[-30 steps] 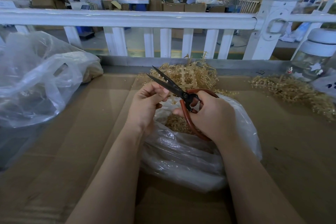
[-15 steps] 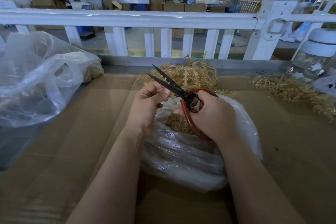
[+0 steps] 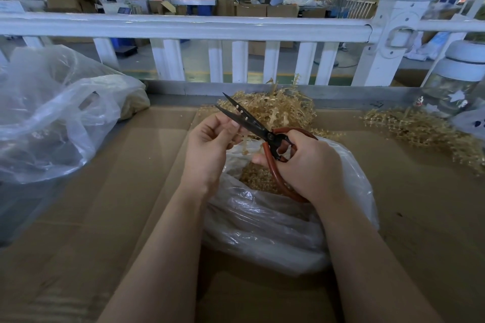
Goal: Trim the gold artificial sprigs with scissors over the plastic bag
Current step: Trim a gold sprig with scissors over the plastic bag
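Right hand (image 3: 312, 165) grips scissors (image 3: 252, 124) (blades parted); left hand (image 3: 210, 144) pinches sprig (image 3: 245, 143).

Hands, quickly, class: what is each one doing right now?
Left hand: pinches a gold sprig at the blades.
Right hand: grips the scissors, blades apart.

Head-worn view, forward-down, close over hands (image 3: 262, 160)

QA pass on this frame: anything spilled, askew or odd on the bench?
Nothing stands out. Loose gold sprigs lie scattered at the right on the cardboard, apart from the main pile; the trimmings sit inside the plastic bag.
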`<move>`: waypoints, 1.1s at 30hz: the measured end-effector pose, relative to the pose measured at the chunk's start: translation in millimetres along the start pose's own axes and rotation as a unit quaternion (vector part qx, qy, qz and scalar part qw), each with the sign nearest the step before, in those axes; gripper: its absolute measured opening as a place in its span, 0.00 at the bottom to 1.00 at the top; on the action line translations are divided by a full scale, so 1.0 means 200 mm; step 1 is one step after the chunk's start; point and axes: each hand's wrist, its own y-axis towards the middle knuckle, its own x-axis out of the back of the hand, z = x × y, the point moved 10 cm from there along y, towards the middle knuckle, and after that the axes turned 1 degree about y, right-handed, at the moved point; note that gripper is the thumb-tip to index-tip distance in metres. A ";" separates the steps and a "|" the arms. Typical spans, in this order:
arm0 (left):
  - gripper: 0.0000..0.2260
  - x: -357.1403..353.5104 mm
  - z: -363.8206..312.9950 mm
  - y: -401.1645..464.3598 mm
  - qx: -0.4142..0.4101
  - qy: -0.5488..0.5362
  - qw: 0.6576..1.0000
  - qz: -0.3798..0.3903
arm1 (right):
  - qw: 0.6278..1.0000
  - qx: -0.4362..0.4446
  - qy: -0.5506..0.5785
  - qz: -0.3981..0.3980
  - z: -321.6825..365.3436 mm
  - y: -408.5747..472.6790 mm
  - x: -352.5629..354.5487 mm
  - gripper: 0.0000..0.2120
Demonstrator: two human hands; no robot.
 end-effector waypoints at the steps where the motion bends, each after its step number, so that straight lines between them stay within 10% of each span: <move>1: 0.10 0.00 0.00 0.00 0.001 -0.003 1.000 0.000 | 1.000 0.000 -0.002 0.002 0.00 0.00 0.00 0.33; 33: 0.07 0.01 -0.01 0.00 -0.011 -0.042 0.999 -0.025 | 1.000 -0.019 0.002 0.005 -0.02 0.00 0.00 0.32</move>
